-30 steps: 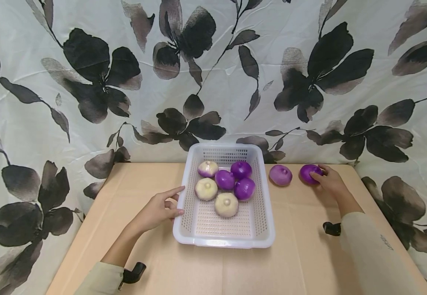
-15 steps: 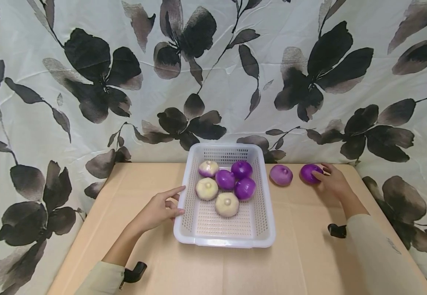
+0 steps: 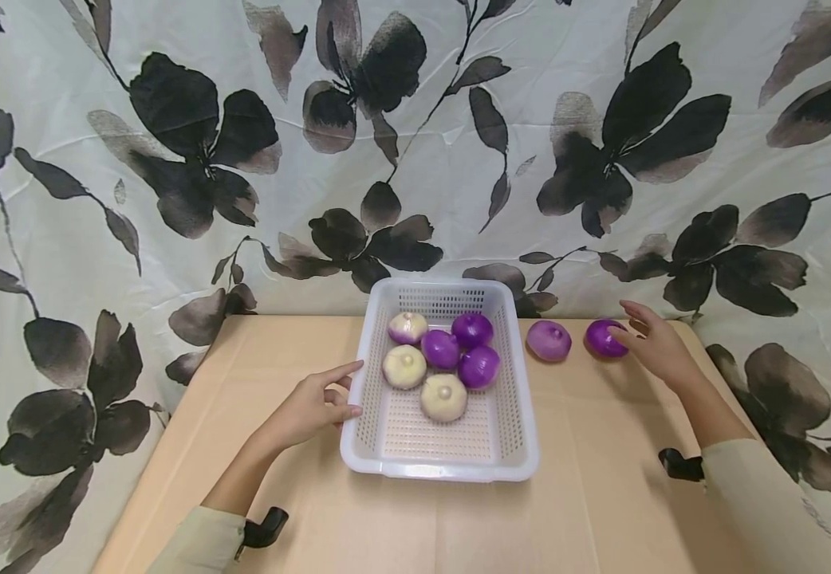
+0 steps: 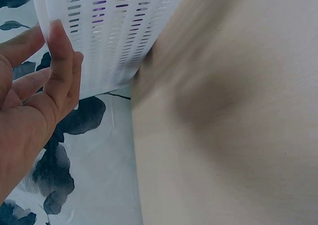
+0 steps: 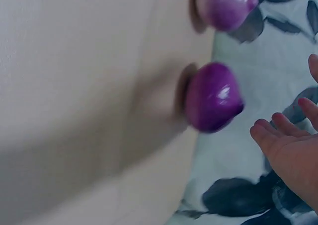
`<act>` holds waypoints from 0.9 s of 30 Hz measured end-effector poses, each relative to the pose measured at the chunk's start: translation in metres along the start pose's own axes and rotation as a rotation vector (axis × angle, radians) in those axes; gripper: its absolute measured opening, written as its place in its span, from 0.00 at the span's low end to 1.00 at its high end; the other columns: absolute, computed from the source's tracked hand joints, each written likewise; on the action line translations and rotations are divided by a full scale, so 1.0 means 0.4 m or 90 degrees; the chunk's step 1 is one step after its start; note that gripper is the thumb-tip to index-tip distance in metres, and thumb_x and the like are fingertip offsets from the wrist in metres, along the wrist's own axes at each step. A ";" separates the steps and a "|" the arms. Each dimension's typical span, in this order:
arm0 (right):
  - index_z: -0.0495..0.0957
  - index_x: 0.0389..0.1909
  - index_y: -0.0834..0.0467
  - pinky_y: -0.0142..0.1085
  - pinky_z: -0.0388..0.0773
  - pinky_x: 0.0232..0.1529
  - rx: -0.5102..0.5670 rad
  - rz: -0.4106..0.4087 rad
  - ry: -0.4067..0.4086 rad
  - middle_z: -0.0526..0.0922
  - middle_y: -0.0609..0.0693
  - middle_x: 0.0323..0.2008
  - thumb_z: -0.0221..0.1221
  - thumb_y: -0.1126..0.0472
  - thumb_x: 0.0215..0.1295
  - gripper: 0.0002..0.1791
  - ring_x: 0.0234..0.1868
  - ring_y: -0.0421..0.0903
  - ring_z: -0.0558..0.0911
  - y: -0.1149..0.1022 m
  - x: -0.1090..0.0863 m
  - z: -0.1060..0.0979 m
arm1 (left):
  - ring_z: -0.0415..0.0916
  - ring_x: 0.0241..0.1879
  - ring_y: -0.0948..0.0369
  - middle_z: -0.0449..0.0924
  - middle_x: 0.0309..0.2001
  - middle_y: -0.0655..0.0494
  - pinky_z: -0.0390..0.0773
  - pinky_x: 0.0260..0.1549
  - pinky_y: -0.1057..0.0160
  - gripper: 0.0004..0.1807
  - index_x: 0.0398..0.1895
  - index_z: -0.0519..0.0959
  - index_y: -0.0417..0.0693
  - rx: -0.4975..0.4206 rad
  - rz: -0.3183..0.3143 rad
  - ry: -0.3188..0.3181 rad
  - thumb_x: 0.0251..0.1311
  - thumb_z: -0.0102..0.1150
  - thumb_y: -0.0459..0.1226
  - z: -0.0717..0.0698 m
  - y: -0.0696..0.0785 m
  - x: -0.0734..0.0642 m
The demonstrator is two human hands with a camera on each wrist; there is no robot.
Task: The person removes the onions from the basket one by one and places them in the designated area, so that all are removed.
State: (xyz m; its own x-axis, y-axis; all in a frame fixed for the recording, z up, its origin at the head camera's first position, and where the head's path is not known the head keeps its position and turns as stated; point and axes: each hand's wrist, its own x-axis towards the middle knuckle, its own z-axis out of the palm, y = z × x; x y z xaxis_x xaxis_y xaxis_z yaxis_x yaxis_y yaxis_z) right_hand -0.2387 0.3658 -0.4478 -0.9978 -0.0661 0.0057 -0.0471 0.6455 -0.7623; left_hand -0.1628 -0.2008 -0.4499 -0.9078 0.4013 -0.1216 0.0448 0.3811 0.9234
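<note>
Centre of frame: white rectangular perforated plastic basket (image 3: 439,470) of purple and cream onions (image 3: 444,399), touched at left rim by left hand (image 3: 308,410) with relaxed fingers. Right of frame: glossy round purple onion (image 3: 600,340) on tan tabletop (image 3: 580,470), just beside right hand (image 3: 659,351), fingers spread.

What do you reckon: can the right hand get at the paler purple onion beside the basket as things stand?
Probably yes: the right hand looks open and empty. The darker onion sits between it and the paler onion, but nothing shows blocking a path around its near side.
</note>
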 end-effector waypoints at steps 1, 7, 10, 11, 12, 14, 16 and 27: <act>0.50 0.80 0.69 0.71 0.63 0.66 0.003 -0.009 -0.006 0.52 0.74 0.78 0.58 0.54 0.77 0.42 0.73 0.79 0.57 -0.013 -0.002 0.001 | 0.82 0.33 0.62 0.74 0.56 0.34 0.89 0.33 0.52 0.42 0.78 0.62 0.36 0.001 -0.001 0.001 0.61 0.70 0.28 0.000 0.000 0.000; 0.55 0.79 0.66 0.44 0.79 0.65 0.004 -0.060 -0.050 0.60 0.72 0.75 0.61 0.56 0.76 0.40 0.72 0.74 0.65 -0.093 -0.015 0.025 | 0.82 0.32 0.62 0.74 0.56 0.34 0.89 0.33 0.51 0.42 0.77 0.63 0.36 -0.001 -0.003 0.006 0.60 0.70 0.27 -0.001 0.002 0.002; 0.58 0.79 0.63 0.38 0.82 0.60 -0.005 -0.077 -0.068 0.64 0.71 0.73 0.62 0.56 0.74 0.38 0.71 0.72 0.68 -0.127 -0.022 0.048 | 0.82 0.32 0.62 0.74 0.56 0.35 0.89 0.34 0.49 0.42 0.77 0.63 0.36 -0.003 -0.004 0.005 0.61 0.70 0.28 -0.001 0.001 0.003; 0.59 0.78 0.63 0.40 0.81 0.62 -0.002 -0.086 -0.073 0.65 0.71 0.73 0.62 0.57 0.74 0.38 0.71 0.72 0.68 -0.140 -0.025 0.056 | 0.82 0.32 0.62 0.74 0.56 0.35 0.89 0.34 0.50 0.42 0.77 0.63 0.36 -0.004 -0.004 0.005 0.60 0.70 0.28 -0.001 0.001 0.003; 0.60 0.78 0.63 0.47 0.79 0.65 0.000 -0.096 -0.077 0.65 0.70 0.74 0.63 0.57 0.74 0.37 0.72 0.72 0.68 -0.152 -0.027 0.066 | 0.82 0.32 0.62 0.74 0.55 0.34 0.89 0.34 0.50 0.42 0.77 0.62 0.36 -0.004 -0.001 0.003 0.61 0.70 0.28 -0.001 0.000 0.004; 0.62 0.77 0.62 0.58 0.71 0.68 0.004 -0.115 -0.084 0.66 0.68 0.74 0.64 0.58 0.73 0.36 0.72 0.71 0.67 -0.178 -0.031 0.083 | 0.82 0.32 0.62 0.74 0.55 0.35 0.89 0.33 0.53 0.42 0.77 0.63 0.36 -0.004 0.000 0.005 0.60 0.70 0.27 -0.001 -0.001 0.004; 0.64 0.76 0.63 0.61 0.67 0.70 0.022 -0.136 -0.097 0.67 0.66 0.74 0.64 0.60 0.73 0.35 0.73 0.71 0.67 -0.205 -0.033 0.099 | 0.82 0.32 0.62 0.74 0.55 0.35 0.89 0.32 0.54 0.42 0.77 0.62 0.36 -0.006 0.002 0.004 0.61 0.69 0.27 -0.001 -0.002 0.004; 0.70 0.72 0.61 0.57 0.75 0.67 0.026 -0.226 -0.206 0.72 0.63 0.70 0.68 0.60 0.68 0.33 0.69 0.65 0.74 -0.335 -0.021 0.181 | 0.83 0.33 0.60 0.75 0.53 0.35 0.88 0.31 0.59 0.41 0.77 0.63 0.35 -0.011 0.003 0.001 0.61 0.69 0.28 -0.002 0.000 -0.002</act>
State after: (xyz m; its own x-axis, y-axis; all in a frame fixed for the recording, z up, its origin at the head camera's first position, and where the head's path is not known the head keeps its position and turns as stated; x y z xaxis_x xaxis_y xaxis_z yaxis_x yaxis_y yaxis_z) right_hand -0.2207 0.2248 -0.3928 -0.8544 -0.5145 0.0733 -0.3738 0.5104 -0.7744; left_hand -0.1626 -0.2019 -0.4497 -0.9082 0.4019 -0.1168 0.0416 0.3645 0.9303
